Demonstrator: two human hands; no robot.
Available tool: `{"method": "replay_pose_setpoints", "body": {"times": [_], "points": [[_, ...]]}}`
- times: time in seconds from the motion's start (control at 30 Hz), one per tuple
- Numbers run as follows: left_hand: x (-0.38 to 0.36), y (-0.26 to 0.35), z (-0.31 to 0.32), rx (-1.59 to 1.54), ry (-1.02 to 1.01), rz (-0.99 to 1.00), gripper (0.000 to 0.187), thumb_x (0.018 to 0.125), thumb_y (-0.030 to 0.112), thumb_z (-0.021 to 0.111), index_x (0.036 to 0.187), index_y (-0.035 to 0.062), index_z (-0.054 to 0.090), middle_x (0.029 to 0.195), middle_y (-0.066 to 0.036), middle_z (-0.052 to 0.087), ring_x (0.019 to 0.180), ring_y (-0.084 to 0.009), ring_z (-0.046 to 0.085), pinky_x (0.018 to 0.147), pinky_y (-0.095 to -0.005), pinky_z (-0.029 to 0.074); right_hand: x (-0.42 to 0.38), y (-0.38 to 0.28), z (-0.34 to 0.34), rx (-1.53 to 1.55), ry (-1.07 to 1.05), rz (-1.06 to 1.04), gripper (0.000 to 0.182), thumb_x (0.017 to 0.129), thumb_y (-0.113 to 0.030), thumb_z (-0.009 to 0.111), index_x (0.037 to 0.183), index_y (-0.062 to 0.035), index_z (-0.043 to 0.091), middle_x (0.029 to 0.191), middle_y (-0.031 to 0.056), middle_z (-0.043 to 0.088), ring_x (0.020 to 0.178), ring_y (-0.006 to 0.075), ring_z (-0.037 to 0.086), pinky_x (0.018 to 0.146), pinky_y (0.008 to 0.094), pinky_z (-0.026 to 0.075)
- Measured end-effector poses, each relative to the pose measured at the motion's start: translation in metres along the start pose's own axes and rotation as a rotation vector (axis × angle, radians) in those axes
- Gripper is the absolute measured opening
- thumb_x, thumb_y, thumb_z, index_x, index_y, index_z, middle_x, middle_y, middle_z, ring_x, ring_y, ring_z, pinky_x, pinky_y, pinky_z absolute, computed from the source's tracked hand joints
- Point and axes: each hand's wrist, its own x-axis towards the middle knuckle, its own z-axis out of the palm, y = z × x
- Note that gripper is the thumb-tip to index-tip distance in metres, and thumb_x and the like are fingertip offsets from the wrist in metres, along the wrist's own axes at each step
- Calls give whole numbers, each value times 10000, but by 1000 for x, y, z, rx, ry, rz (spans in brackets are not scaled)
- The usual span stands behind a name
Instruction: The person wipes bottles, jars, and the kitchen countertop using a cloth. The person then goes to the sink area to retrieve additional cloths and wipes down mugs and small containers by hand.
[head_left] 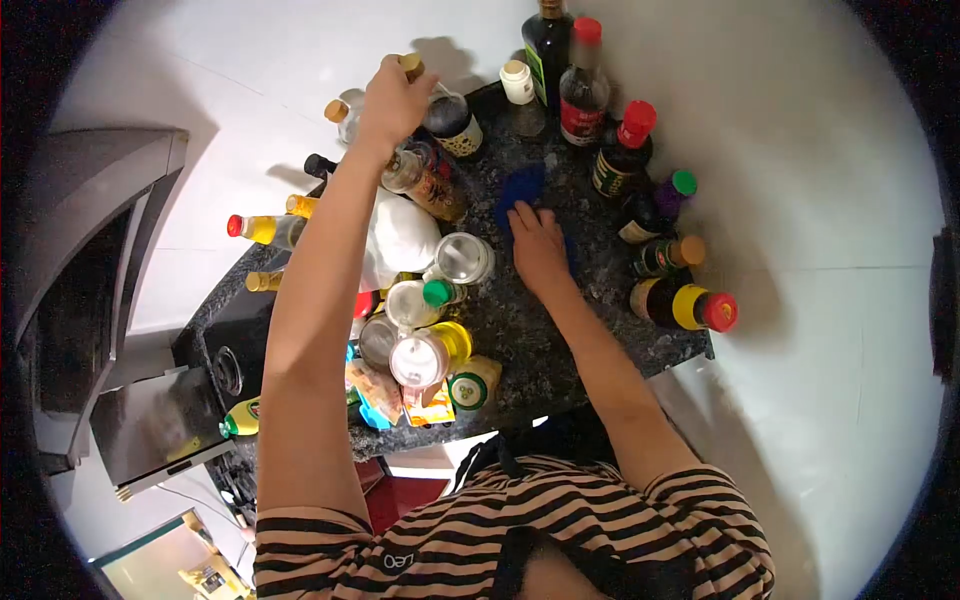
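Note:
My left hand [394,102] is raised at the back of the dark speckled counter, its fingers closed around a bottle with a gold-brown cap [411,67]; most of that bottle is hidden by the hand. Just right of it stands a dark jar [456,128] with a spotted label. A tilted glass bottle [436,190] with a patterned label is below the left wrist. My right hand [538,245] presses a blue cloth [522,188] onto the counter [510,325], with its fingers bent over the cloth's near part.
Sauce bottles line the right edge, including a red-capped one [584,95] and a yellow-labelled one [680,303]. A small white bottle [517,84] stands at the back. Glass jars [462,260], a white bag [402,238] and several seasoning containers crowd the left side.

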Motion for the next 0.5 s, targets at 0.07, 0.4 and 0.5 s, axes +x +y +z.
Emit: {"method": "replay_pose_setpoints", "body": {"times": [0.07, 0.4, 0.5], "points": [[-16, 20, -4, -2, 11, 45, 409, 891, 277, 700, 1065, -60, 549, 939, -268, 681, 932, -426, 667, 798, -443, 520, -22, 2, -6, 0, -17, 13, 398, 880, -37, 595, 1277, -9, 595, 1327, 117, 540, 1162, 350, 507, 977, 455, 466], [-87, 60, -3, -206, -161, 134, 330, 926, 257, 684, 1086, 1, 551, 842, -151, 657, 772, -270, 631, 727, -377, 489, -34, 6, -64, 786, 136, 458, 367, 943, -89, 587, 1258, 82, 509, 1267, 210, 527, 1126, 381, 511, 998, 439, 430], [-113, 84, -10, -183, -260, 73, 264, 944, 208, 668, 1093, 15, 567, 961, -115, 687, 887, -199, 646, 815, -326, 500, -14, -16, -90, 727, 370, 227, 372, 933, -111, 589, 1248, 69, 509, 1227, 217, 534, 1104, 381, 516, 971, 435, 424]]}}
